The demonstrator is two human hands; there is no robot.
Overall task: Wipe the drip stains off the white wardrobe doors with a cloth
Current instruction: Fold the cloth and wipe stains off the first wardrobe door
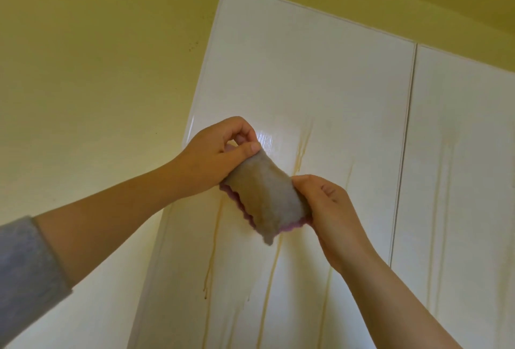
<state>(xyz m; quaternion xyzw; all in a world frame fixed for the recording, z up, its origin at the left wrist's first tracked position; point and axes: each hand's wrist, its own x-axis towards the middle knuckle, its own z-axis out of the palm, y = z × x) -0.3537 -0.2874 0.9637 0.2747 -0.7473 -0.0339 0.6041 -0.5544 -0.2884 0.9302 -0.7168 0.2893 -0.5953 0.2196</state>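
A folded grey-beige cloth [263,192] with a pink scalloped edge is stretched between both hands in front of the left white wardrobe door [306,78]. My left hand [220,153] pinches its upper left end between thumb and fingers. My right hand [326,206] grips its lower right end. Yellow-brown drip stains [302,147] run down the left door, some passing behind the cloth and continuing below. Fainter streaks mark the right door [459,153].
A yellow wall [97,69] lies to the left of the wardrobe and yellow ceiling above it. A narrow vertical gap [407,139] separates the two doors. A glossy wet-looking patch [267,139] shines beside my left hand.
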